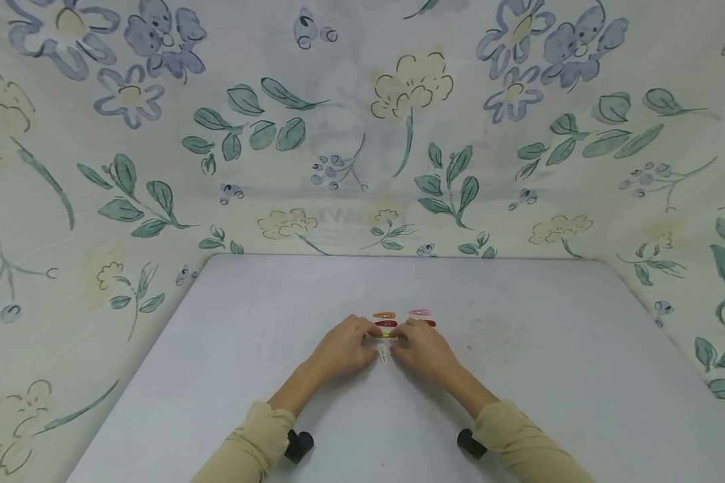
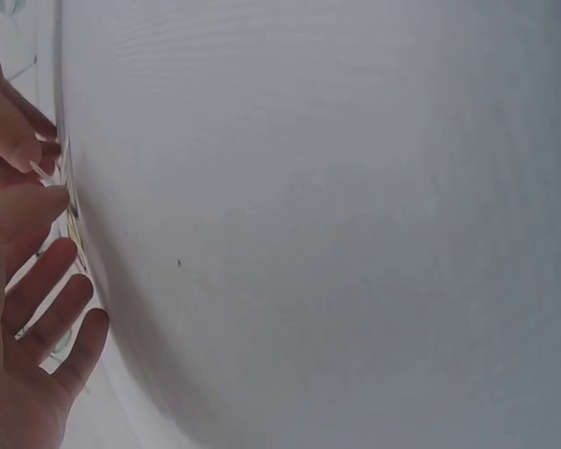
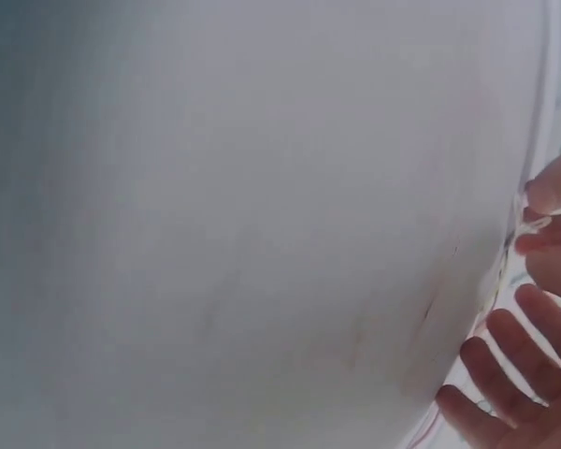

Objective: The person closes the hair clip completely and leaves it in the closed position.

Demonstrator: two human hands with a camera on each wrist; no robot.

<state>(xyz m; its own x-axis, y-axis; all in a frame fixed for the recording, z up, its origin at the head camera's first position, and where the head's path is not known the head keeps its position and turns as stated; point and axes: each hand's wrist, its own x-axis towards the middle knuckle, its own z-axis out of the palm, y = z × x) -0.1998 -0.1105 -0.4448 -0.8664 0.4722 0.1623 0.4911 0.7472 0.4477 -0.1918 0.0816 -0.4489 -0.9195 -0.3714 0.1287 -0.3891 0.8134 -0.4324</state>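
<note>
Between my two hands, a small white hair clip (image 1: 382, 353) stands near the middle of the table with its narrow ends pointing toward me. My left hand (image 1: 348, 344) pinches it from the left with thumb and fingertips. From the other side, my right hand (image 1: 421, 347) holds at it too; the exact contact is too small to see. Just beyond, a yellow hair clip (image 1: 386, 334) lies between the index fingertips. Farther back are a dark red clip (image 1: 386, 323) and an orange clip (image 1: 384, 314). Both wrist views show the remaining fingers spread and loosely bent.
A pink hair clip (image 1: 419, 311) and another red clip (image 1: 429, 323), partly hidden by my right hand, lie at the back right of the group. The white table (image 1: 217, 349) meets floral cloth (image 1: 338, 221) along its far and side edges.
</note>
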